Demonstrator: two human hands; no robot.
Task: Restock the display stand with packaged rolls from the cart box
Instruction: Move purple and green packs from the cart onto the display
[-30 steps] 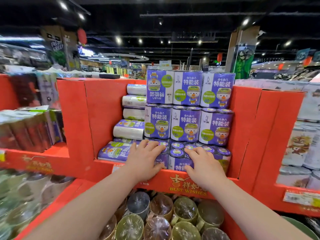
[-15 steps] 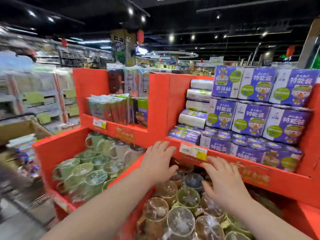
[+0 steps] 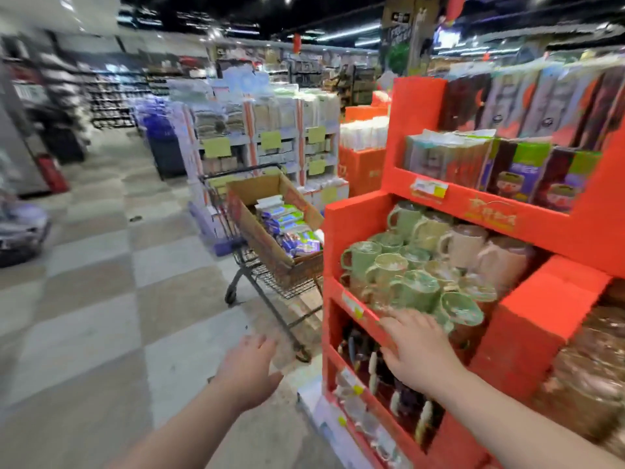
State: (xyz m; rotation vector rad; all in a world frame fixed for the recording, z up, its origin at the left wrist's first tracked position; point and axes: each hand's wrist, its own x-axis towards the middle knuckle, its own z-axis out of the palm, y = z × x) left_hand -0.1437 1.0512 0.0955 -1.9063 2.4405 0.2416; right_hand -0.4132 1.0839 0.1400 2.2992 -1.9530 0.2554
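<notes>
Both arms reach forward, lower centre of frame. Left hand (image 3: 248, 370) and right hand (image 3: 414, 350) are released, fingers spread, grasping nothing. Cart box (image 3: 257, 231) of packaged rolls (image 3: 291, 225) sits mid-frame beside the red display stand (image 3: 527, 333).

You are on the sales floor of a supermarket. The evidence is as follows: a red cardboard display stand (image 3: 351, 231) with stepped shelves holds wrapped green mugs (image 3: 389, 269) and boxed goods (image 3: 527, 170), and its shelf fronts carry price tags (image 3: 429, 188); just beside it, on the checkered tile floor (image 3: 84, 265), stands a wire shopping cart (image 3: 270, 286) bearing an open cardboard box (image 3: 257, 228) of packaged rolls (image 3: 287, 225). Behind the cart you have stocked shelving racks (image 3: 267, 130) with yellow-green shelf labels (image 3: 216, 147), further aisles (image 3: 111, 96) of goods on the left, blurred, and strip lights (image 3: 351, 30) on a dark ceiling.
</notes>
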